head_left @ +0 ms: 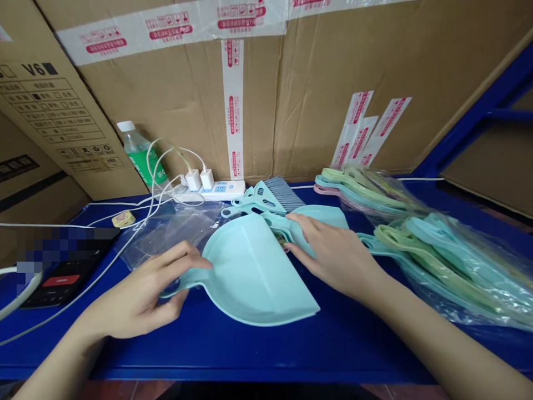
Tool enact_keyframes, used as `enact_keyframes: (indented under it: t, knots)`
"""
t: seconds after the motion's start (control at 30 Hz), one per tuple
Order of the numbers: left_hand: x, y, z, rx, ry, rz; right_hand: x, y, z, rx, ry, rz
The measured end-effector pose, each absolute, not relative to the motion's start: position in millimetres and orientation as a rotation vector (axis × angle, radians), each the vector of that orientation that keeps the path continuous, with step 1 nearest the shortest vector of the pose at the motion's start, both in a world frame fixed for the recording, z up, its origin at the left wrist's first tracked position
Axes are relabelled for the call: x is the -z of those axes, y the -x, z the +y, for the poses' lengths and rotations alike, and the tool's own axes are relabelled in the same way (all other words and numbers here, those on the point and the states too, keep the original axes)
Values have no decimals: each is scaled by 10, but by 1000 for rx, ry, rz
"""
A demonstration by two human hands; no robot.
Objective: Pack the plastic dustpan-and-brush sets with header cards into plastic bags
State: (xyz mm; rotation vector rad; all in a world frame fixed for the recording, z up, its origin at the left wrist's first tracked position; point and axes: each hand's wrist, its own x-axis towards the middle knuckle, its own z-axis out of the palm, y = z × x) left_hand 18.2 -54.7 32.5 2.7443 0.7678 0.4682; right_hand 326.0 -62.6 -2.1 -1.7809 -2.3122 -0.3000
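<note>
My left hand (154,294) is closed round the short handle of a light teal dustpan (245,272), thumb below and fingers above. The pan faces up, its straight edge pointing right. My right hand (328,250) lies over a second teal dustpan (333,214), partly hidden behind it. Its thumb and index finger are apart, the thumb close to the first pan's straight edge. Beyond both pans lies a teal hand brush (264,194) with grey-blue bristles. A small multicoloured item (282,241) shows between the pans, too covered to name.
Bagged dustpans (453,266) in green and teal lie at right, with another bagged pile (362,189) behind. A clear plastic bag (175,230), phone (62,283), white cables, power strip (222,190) and bottle (144,155) are at left. A cardboard box (258,100) walls the back.
</note>
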Motion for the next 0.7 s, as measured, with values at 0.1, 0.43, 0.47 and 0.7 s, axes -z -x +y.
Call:
enact_keyframes:
  t: [0.1,0.43,0.47,0.7]
  knots:
    - [-308,-174,-544,-477,-2722,741,27,-3223,-613,178,1830,-2378]
    - [-349,-124,-564,-456,-2717,673,23,-3278,-651,160,1820,-2452]
    - [-343,-129,-561,-453,-2715,673,4,-3281,-658,145,1861,-2455]
    - [-327,-209,-568,-368,-2713,741,-143,-3319,-667,52,2076,-2477]
